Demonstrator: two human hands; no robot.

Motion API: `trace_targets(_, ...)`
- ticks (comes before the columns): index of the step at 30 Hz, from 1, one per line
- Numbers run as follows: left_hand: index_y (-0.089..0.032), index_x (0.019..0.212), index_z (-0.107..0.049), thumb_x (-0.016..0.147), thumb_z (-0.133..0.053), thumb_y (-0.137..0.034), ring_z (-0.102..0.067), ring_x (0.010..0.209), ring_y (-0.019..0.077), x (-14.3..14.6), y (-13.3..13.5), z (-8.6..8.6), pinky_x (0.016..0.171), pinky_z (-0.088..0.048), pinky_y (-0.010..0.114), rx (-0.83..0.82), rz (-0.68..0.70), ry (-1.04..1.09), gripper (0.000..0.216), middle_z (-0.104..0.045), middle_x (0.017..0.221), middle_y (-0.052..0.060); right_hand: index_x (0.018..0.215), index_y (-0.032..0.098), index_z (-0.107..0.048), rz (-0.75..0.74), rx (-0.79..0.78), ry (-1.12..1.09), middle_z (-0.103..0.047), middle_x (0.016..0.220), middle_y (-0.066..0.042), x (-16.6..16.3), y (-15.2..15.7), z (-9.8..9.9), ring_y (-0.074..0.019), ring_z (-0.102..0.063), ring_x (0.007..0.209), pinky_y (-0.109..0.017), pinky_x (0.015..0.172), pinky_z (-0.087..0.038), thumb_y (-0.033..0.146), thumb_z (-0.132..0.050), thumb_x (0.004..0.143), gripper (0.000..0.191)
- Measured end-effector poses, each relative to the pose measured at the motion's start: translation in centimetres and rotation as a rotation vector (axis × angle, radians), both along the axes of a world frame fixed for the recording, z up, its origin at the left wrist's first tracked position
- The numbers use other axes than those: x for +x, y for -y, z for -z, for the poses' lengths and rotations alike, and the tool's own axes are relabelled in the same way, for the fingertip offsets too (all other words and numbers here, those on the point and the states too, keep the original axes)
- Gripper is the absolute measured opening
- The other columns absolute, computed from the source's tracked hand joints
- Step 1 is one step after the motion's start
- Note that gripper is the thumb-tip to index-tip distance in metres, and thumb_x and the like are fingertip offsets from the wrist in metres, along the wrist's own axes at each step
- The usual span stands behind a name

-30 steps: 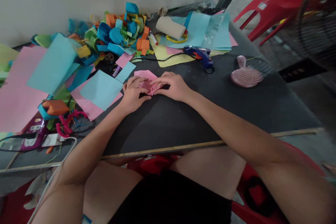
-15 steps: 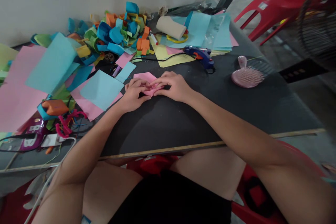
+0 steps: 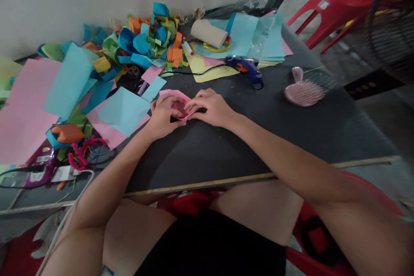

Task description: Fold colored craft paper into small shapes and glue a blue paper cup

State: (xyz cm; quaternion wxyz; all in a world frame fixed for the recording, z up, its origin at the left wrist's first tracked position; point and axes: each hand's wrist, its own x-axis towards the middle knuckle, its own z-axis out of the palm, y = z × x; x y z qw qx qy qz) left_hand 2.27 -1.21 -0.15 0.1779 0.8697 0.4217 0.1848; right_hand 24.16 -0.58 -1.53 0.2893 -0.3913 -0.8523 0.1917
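A folded piece of pink paper (image 3: 179,108) rests on the dark tabletop, its middle opened into a shallow hollow with raised sides. My left hand (image 3: 162,116) grips its left side, fingers curled over the edge and thumb near the front corner. On the right side, my right hand (image 3: 211,108) pinches the paper between thumb and fingers, some fingertips reaching inside. Parts of the paper are hidden under both hands. Close to my left hand lie a small light-blue paper piece (image 3: 154,89) and a larger light-blue sheet (image 3: 124,111) over pink paper.
Folded colored paper pieces (image 3: 139,43) are heaped at the back left. Behind my hands lie a blue glue gun (image 3: 246,67), a beige roll (image 3: 209,33) and light-blue sheets (image 3: 244,36). A pink hairbrush (image 3: 302,95) sits right; pink pipe cleaners (image 3: 79,155) lie left.
The pink paper has opened out from a flatter, closed shape into a hollow one. Both hands stay in nearly the same place, fingers spreading its sides.
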Motion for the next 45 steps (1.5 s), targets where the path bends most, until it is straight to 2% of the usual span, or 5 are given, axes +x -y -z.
trace_targets(8, -0.020, 0.091, -0.071, 0.086, -0.068, -0.031, -0.049, 0.122, 0.0301, 0.2, 0.3, -0.5, 0.104, -0.035, 0.051, 0.058, 0.052, -0.024, 0.013, -0.063, 0.116, 0.010, 0.098, 0.028, -0.076, 0.006, -0.069, -0.114, -0.072, 0.088, -0.002, 0.5, -0.3, -0.3, -0.0216, -0.061, 0.088, -0.038, 0.087, -0.042, 0.041, -0.076, 0.079, 0.023)
trace_targets(20, -0.024, 0.081, -0.074, 0.081, -0.071, -0.030, -0.044, 0.130, 0.0306, -0.5, -0.1, -0.7, 0.106, -0.032, 0.051, 0.018, 0.110, -0.036, 0.007, -0.059, 0.130, 0.007, 0.088, 0.028, -0.079, -0.140, -0.072, -0.031, -0.063, 0.087, -0.003, 0.3, -0.3, 0.1, -0.0191, -0.057, 0.083, -0.039, 0.084, -0.042, 0.045, -0.074, 0.081, 0.018)
trace_targets(26, -0.024, 0.091, -0.073, 0.069, -0.081, -0.053, -0.040, 0.134, 0.0333, -0.5, 0.2, -0.8, 0.111, -0.028, 0.051, 0.173, 0.056, 0.007, 0.038, -0.057, 0.135, 0.009, 0.087, 0.033, -0.081, -0.035, 0.056, 0.025, -0.062, 0.080, -0.003, 0.4, -0.1, 0.0, -0.0191, -0.054, 0.080, -0.040, 0.083, -0.039, 0.043, -0.073, 0.083, 0.014)
trace_targets(32, -0.024, 0.077, -0.074, 0.093, -0.060, -0.037, -0.050, 0.125, 0.0295, 0.4, 0.7, -0.2, 0.105, -0.031, 0.051, 0.286, -0.031, -0.021, 0.024, -0.069, 0.114, 0.005, 0.097, 0.030, -0.080, 0.043, 0.086, 0.113, -0.064, 0.086, -0.005, 0.0, 0.0, 0.3, -0.0198, -0.056, 0.081, -0.039, 0.084, -0.040, 0.039, -0.070, 0.086, 0.017)
trace_targets(45, -0.026, 0.079, -0.075, 0.091, -0.063, -0.039, -0.053, 0.123, 0.0291, -0.1, 0.7, -0.2, 0.101, -0.035, 0.050, 0.287, 0.073, -0.091, 0.022, -0.069, 0.123, 0.004, 0.097, 0.027, -0.079, 0.003, 0.069, 0.137, -0.068, 0.086, -0.005, 0.4, 0.1, -0.2, -0.0208, -0.059, 0.082, -0.041, 0.085, -0.042, 0.035, -0.069, 0.087, 0.016)
